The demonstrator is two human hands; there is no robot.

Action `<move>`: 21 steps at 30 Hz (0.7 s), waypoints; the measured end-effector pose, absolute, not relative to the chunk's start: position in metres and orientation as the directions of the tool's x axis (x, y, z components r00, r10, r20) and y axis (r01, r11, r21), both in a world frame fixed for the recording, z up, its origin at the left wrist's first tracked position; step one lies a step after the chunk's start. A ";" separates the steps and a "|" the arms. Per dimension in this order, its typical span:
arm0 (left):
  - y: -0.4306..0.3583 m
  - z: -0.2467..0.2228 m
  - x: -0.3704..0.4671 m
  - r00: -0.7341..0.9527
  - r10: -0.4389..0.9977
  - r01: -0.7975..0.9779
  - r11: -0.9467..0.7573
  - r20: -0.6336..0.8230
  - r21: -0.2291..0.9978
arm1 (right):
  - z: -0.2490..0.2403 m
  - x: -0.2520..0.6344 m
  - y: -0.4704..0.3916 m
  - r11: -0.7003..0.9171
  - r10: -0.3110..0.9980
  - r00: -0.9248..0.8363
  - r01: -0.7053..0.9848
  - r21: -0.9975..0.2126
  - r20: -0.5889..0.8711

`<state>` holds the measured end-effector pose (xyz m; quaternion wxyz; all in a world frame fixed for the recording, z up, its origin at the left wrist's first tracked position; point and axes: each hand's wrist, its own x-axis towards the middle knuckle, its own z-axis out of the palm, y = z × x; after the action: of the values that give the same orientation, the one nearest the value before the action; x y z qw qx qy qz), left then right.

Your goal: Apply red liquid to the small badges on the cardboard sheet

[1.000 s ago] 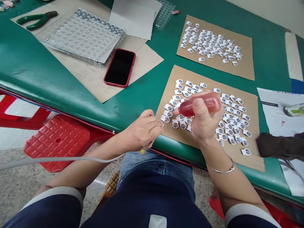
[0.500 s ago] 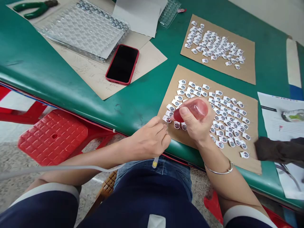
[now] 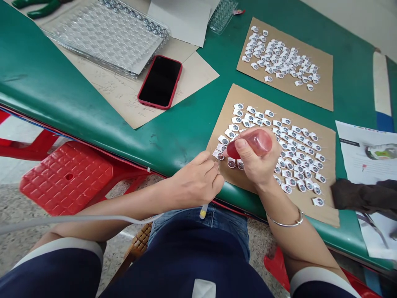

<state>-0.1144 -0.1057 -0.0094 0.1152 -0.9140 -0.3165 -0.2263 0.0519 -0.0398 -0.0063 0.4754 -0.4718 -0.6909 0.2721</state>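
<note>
My right hand (image 3: 259, 165) is wrapped round a translucent red squeeze bottle (image 3: 259, 142), tipped so that its nozzle points left and down. The nozzle end is at or just above a small white tagged piece with a round dark face (image 3: 218, 155), at the near left corner of the cardboard sheet (image 3: 221, 120). Close beside it, my left hand (image 3: 198, 182) is closed on a slim clear tube with a yellow part inside (image 3: 203, 212), which sticks out below the fist. A fine tip seems to show above those fingers. Many similar pieces lie in rows under and around the bottle.
A second cardboard sheet (image 3: 243, 64) with more pieces lies farther back. Left are a phone (image 3: 160, 82), clear blister trays (image 3: 108, 39) and green-handled pliers (image 3: 45, 9). A dark cloth (image 3: 356, 196) and printed paper (image 3: 353, 153) lie right. A pale hose (image 3: 77, 219) crosses my left forearm.
The view has shifted very slightly. Both hands keep nearly the same place and grip, with the bottle's nozzle still by the same corner piece.
</note>
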 end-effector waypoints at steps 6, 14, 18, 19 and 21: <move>-0.105 -0.009 -0.114 0.695 0.535 0.639 -0.766 0.480 -0.070 | -0.011 0.053 -0.039 0.380 0.923 -0.102 0.394 -0.837 0.371; -0.105 -0.007 -0.115 0.706 0.523 0.625 -0.777 0.477 -0.073 | -0.011 0.052 -0.038 0.391 0.915 -0.074 0.412 -0.823 0.398; -0.105 -0.008 -0.115 0.706 0.523 0.626 -0.776 0.478 -0.075 | -0.010 0.052 -0.038 0.399 0.910 -0.061 0.395 -0.827 0.409; -0.104 -0.007 -0.115 0.706 0.523 0.626 -0.776 0.478 -0.076 | -0.011 0.052 -0.037 0.397 0.911 -0.060 0.394 -0.829 0.408; -0.104 -0.007 -0.115 0.707 0.522 0.625 -0.776 0.477 -0.078 | -0.012 0.053 -0.036 0.393 0.913 -0.062 0.391 -0.832 0.402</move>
<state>-0.1150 -0.1044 -0.0070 0.1176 -0.9163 -0.3130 -0.2204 0.0526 -0.0359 -0.0125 0.4873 -0.4814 -0.6775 0.2679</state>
